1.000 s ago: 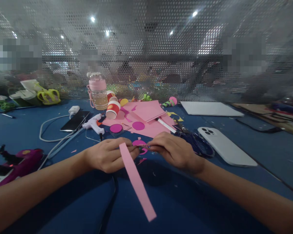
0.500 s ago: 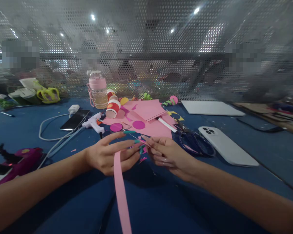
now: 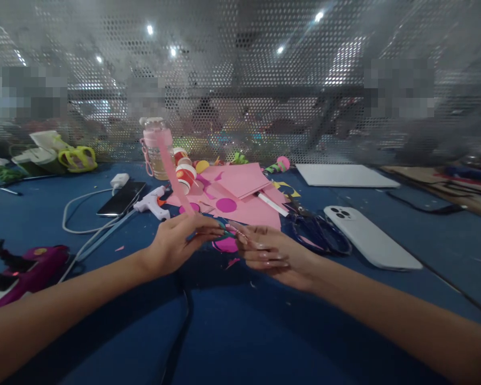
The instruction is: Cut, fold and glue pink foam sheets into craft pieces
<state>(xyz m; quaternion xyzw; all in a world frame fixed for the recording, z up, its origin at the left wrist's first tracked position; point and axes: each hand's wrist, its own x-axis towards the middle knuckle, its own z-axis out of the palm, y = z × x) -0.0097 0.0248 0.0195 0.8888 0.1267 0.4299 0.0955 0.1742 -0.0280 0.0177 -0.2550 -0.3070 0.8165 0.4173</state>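
Pink strip (image 3: 171, 170) swung upward; left hand (image 3: 176, 243) fingers pinch bottom end.

Pink paper strip (image 3: 172, 171); magenta paper disc (image 3: 226, 205); blue tabletop (image 3: 244, 331); white phone (image 3: 371, 238); red-and-white banded cup (image 3: 185, 176).

Two bare forearms are seen, with no sleeves, watch or bracelet worn on either. The left hand (image 3: 176, 243) is finished with long nails painted teal-green. The right hand (image 3: 274, 251) is finished with long nails in a pale, glossy pinkish polish. No rings can be made out on the fingers.
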